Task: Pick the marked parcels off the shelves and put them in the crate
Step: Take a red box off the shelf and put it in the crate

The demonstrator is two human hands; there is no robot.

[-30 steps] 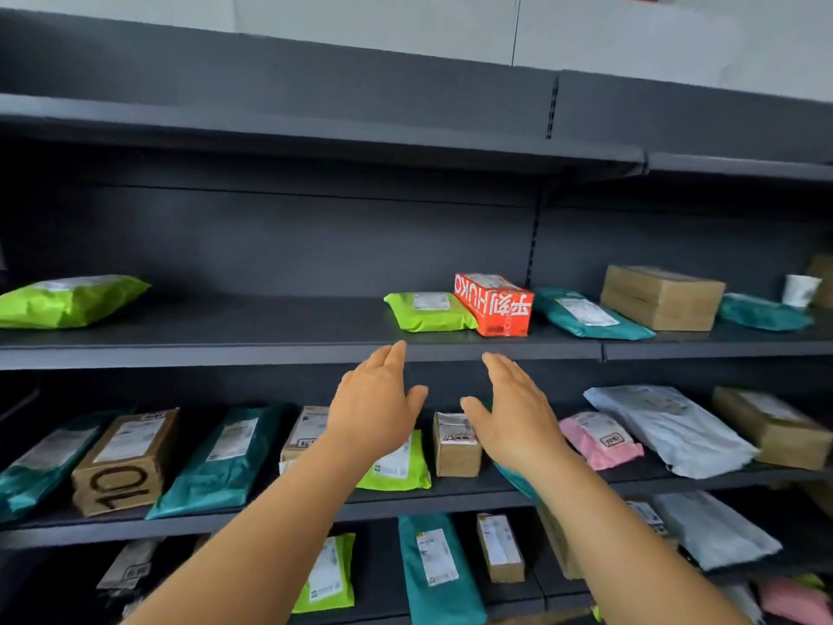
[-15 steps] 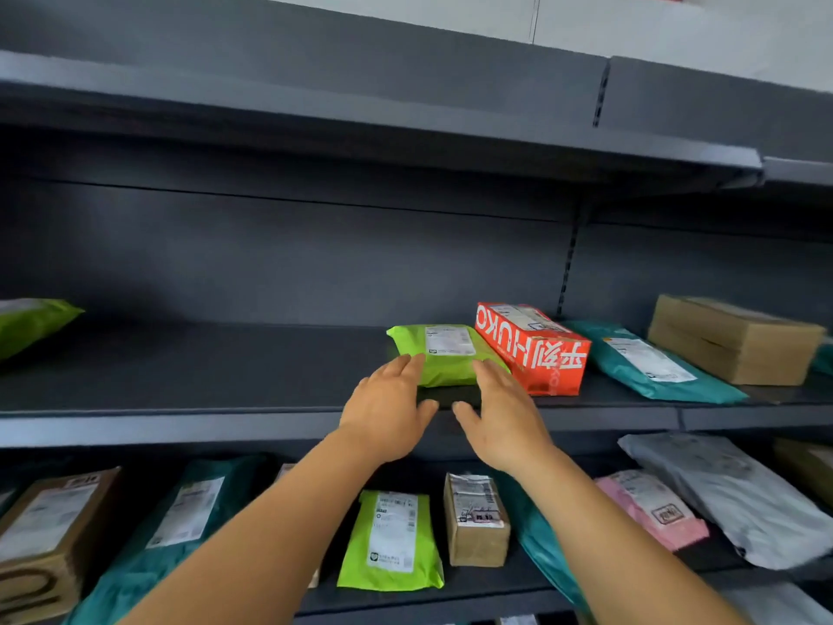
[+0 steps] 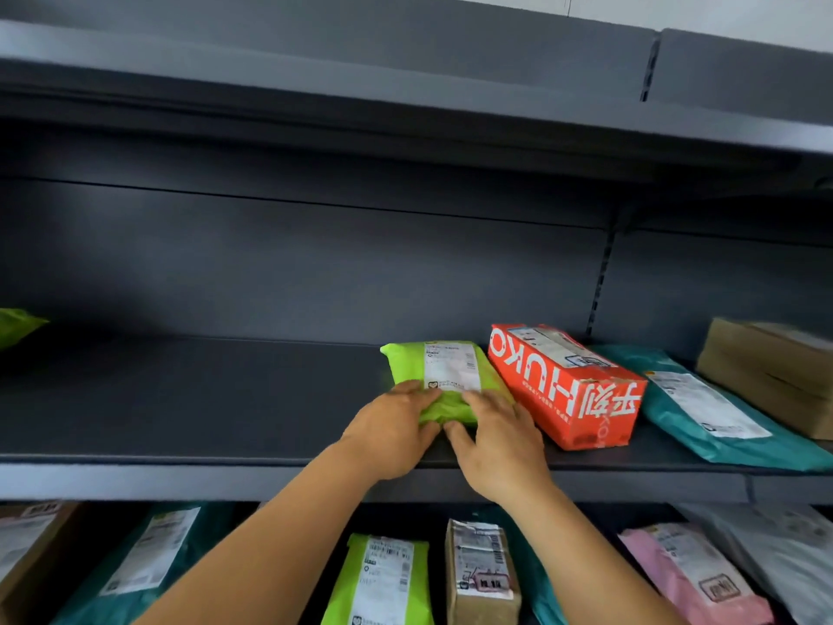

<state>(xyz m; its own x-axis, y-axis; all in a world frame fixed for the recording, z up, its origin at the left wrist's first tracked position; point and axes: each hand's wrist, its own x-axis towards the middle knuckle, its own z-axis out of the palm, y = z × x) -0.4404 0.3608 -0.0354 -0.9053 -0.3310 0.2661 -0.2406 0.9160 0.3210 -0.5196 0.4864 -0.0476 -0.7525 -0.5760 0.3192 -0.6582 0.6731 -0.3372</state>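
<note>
Evenly and rather dimly lit from the front, with deep shade under the upper shelf (image 3: 405,128) and soft shadow behind the parcels, no glare, wide-angle bending of shelf edges toward the corners, slight motion blur throughout, labels on the lower shelf too smeared to read.

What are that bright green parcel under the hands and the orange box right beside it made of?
The bright green parcel looks like a soft plastic mailer bag: smooth, slightly glossy film that creases and dimples under the left hand and right hand, with a white paper label. The orange box looks like printed cardboard: matte, with straight edges, firm corners and scuffed spots.
</note>
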